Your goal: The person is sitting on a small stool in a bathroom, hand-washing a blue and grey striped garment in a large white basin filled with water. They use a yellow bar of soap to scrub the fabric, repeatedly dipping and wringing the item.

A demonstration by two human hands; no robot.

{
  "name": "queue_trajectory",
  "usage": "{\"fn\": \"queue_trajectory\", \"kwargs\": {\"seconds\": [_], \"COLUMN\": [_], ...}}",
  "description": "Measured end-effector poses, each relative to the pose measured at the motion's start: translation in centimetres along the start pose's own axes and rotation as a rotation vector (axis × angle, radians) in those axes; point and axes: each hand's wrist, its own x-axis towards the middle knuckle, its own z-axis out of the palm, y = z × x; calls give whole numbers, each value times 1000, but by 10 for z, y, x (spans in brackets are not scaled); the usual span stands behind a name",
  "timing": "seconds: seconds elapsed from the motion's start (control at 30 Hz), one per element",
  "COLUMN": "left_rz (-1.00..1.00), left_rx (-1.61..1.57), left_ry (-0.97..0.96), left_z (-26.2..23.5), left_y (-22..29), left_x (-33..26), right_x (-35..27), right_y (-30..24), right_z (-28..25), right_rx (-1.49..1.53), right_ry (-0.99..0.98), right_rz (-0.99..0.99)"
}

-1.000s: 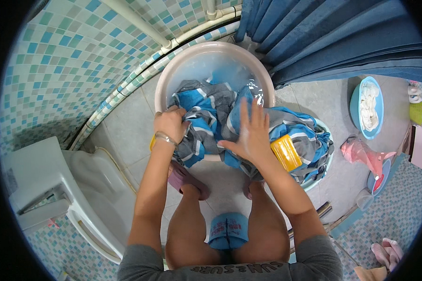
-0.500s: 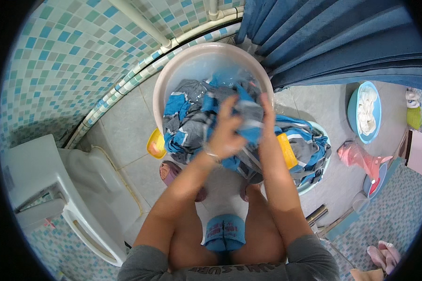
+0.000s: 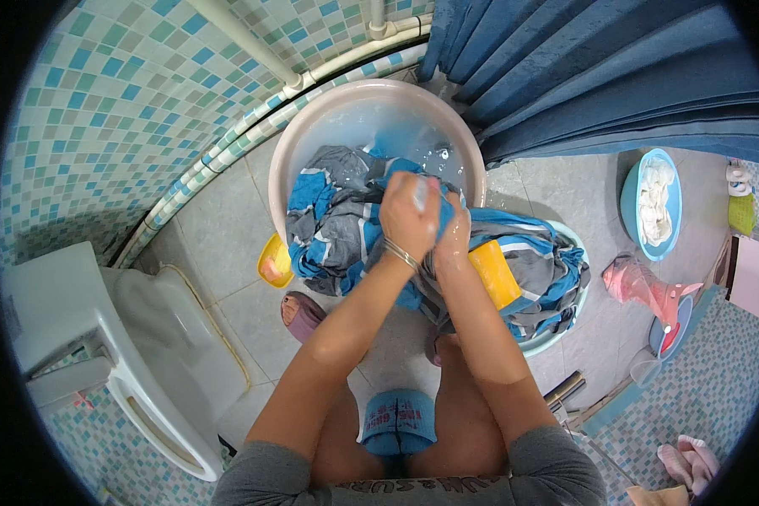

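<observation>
A blue, grey and white striped cloth [image 3: 337,228] lies bunched in a large pale pink basin [image 3: 280,160] of cloudy water and spills over its near rim. My left hand [image 3: 411,211] is closed in a fist on a bunched part of it, with white suds on the fingers. Right beside it, my right hand [image 3: 454,232] grips the same cloth, its fingers partly hidden. More of the striped fabric [image 3: 540,270] fills a pale green basin [image 3: 557,337] at the right. On that pile, next to my right forearm, rests a yellow block [image 3: 495,276].
A yellow dish [image 3: 272,261] stands left of the large basin, near a white squat toilet [image 3: 169,329]. At the right are a blue basin [image 3: 628,207] with white cloth and a pink plastic bag [image 3: 641,282]. A blue curtain [image 3: 599,93] hangs at the far right.
My hands have come closer together, the left curling into a fist over the cloth and the right drawing in and down. The raised fold of cloth between them is now bunched up.
</observation>
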Motion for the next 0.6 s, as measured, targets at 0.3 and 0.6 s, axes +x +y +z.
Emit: {"fn": "queue_trajectory", "kwargs": {"seconds": [0.3, 0.6], "left_rz": [194, -36], "left_rx": [105, 308], "left_ry": [-127, -734], "left_z": [-13, -98], "left_y": [-5, -10], "left_x": [-8, 23], "right_x": [13, -10], "right_y": [23, -38], "right_z": [-9, -21], "right_rx": [390, 372], "right_ry": [-191, -204], "right_rz": [134, 188]}}
